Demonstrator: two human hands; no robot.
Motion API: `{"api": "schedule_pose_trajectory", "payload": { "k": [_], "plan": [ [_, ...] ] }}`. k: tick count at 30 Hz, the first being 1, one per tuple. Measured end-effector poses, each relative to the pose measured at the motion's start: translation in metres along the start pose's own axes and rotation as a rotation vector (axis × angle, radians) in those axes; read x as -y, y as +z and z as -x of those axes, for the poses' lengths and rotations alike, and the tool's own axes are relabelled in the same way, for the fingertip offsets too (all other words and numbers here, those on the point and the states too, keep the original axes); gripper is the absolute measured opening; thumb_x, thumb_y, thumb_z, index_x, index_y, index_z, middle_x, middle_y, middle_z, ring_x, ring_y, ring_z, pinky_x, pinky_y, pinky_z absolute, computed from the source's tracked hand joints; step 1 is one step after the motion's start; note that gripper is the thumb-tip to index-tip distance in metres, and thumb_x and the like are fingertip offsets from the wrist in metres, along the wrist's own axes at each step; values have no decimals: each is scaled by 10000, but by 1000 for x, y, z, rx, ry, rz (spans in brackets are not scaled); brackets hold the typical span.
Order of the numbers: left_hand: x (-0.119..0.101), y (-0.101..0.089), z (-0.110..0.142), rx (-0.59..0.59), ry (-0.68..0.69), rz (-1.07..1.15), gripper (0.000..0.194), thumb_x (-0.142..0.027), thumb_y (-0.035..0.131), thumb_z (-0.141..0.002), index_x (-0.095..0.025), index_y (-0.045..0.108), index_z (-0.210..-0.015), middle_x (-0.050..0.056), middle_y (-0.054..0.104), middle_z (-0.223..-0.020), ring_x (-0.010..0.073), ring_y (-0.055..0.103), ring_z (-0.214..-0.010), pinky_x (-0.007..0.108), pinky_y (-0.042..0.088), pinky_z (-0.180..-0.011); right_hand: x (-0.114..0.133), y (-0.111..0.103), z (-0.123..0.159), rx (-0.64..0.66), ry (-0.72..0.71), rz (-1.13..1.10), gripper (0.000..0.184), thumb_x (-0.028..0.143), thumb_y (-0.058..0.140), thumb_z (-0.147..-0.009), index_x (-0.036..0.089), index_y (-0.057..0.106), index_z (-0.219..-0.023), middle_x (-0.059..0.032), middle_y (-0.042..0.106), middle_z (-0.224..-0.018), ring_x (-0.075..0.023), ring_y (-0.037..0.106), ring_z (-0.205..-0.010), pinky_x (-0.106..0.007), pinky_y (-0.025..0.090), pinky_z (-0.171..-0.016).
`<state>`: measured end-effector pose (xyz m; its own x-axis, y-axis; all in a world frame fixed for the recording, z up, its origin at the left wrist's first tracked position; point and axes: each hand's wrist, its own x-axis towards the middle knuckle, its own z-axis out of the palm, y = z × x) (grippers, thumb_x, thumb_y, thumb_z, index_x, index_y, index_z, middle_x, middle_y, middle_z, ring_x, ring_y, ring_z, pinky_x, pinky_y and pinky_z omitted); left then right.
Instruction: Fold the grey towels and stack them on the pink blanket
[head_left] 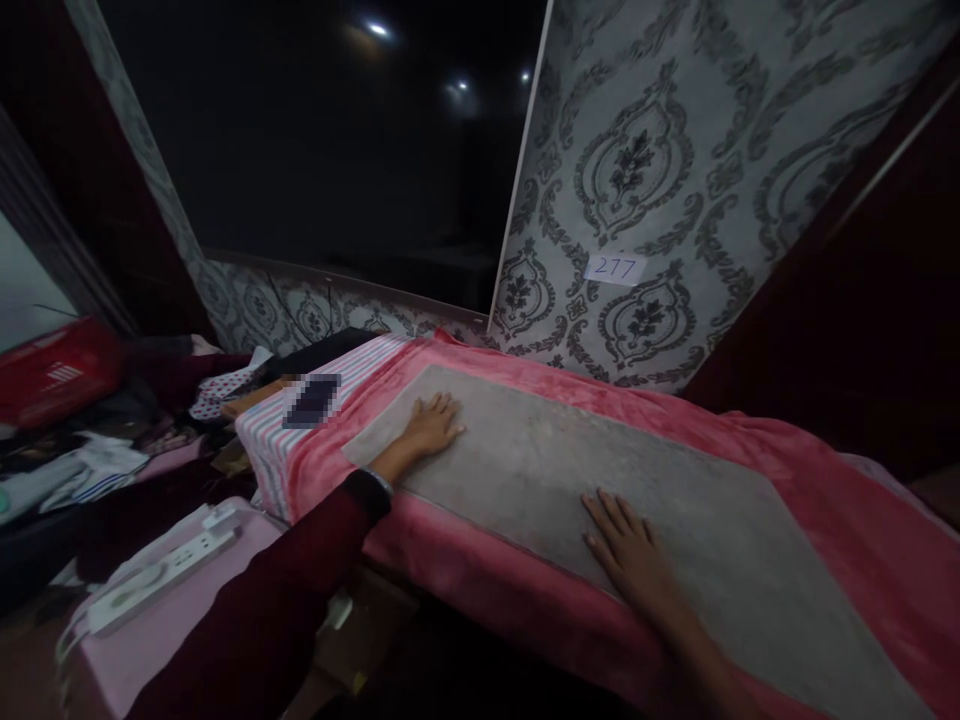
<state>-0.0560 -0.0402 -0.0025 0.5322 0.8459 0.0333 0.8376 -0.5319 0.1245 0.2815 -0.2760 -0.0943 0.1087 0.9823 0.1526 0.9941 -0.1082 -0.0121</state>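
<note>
A long grey mat (525,460) lies spread over a pink plush blanket (465,550) that covers a long raised surface. My left hand (431,425) rests flat near the mat's left end, fingers apart and nothing in them. Further right, my right hand (626,545) is also laid on the mat close to its near edge, palm down with the fingers spread. The mat looks mostly smooth, with faint marks on it.
A striped cloth (360,365) shows left of the blanket, with a blurred-out dark object on it. Lower left, a white power strip (165,580) sits on a pink surface. Heaped clothes (90,470) and a red bag (60,375) lie left. A large dark screen (322,150) hangs behind.
</note>
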Motion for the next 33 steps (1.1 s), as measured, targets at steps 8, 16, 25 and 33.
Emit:
{"api": "schedule_pose_trajectory", "payload": {
  "k": [8,16,25,33],
  "plan": [
    [37,23,-15,-52,-231,-87,794,-641,293,-983,-156,293,-1613,214,186,-1691,386,141,-1569,631,146,-1216,-5,3,4,-8,-36,-51,592,549,350,-997,384,391,-1564,-24,317,-1660,-322,299,-1527,-632,334,-1172],
    [34,-13,-63,-46,-210,-83,777,-587,329,-989,-111,287,-1602,217,179,-1691,366,135,-1574,620,130,-1225,-79,-20,-49,-65,-35,-112,586,495,306,-1013,270,500,-1518,-82,465,-1582,-277,454,-1447,-483,418,-1161],
    [-37,5,-146,92,131,32,686,-526,361,-1006,-214,281,-1612,148,173,-1704,304,137,-1581,590,110,-1240,-147,-20,-140,-53,337,55,628,478,235,-1008,243,416,-1561,-134,390,-1625,-353,358,-1496,-659,363,-1124],
    [24,27,-155,45,-25,-37,694,-584,269,-1012,-243,291,-1616,113,192,-1706,299,150,-1580,578,95,-1246,-179,2,-125,51,367,32,684,514,164,-985,251,368,-1582,-76,347,-1655,-321,319,-1518,-626,334,-1169]
  ]
}}
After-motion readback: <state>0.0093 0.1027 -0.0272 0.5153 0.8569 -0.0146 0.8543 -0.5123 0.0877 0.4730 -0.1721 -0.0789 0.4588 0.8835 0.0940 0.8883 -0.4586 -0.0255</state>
